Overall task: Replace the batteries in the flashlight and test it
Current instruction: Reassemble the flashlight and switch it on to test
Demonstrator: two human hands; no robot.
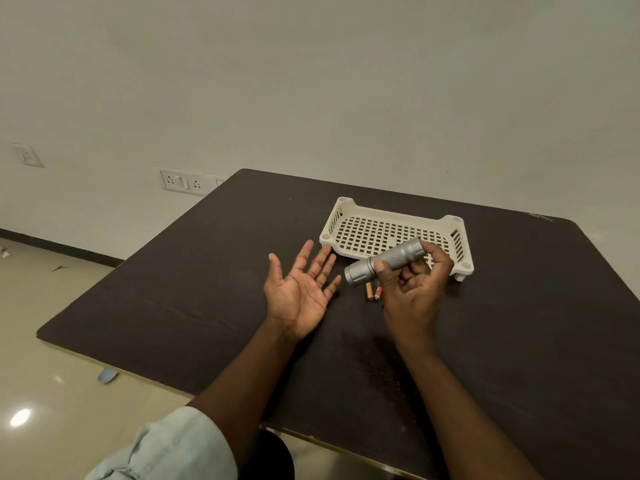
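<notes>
- A dark table fills the view; everything below is placed from the cream tray that sits on its far middle part.
- Left of the tray and off the table, a white socket plate is set in the wall, and a small blue object lies on the floor by the table's near-left edge.
- The left hand is raised in front of the tray's left corner, palm up, fingers straight and spread, holding nothing.
- Two batteries lie on the table just in front of the tray, between the two hands; the right hand partly hides them.
- The tray has a slotted floor and low walls; nothing shows inside it.
- The flashlight, silver, is held above the tray's front edge, tilted, its wider head end pointing left towards the open palm.
- The right hand grips the flashlight's barrel, thumb on the near side and fingers curled round the far side and tail.
</notes>
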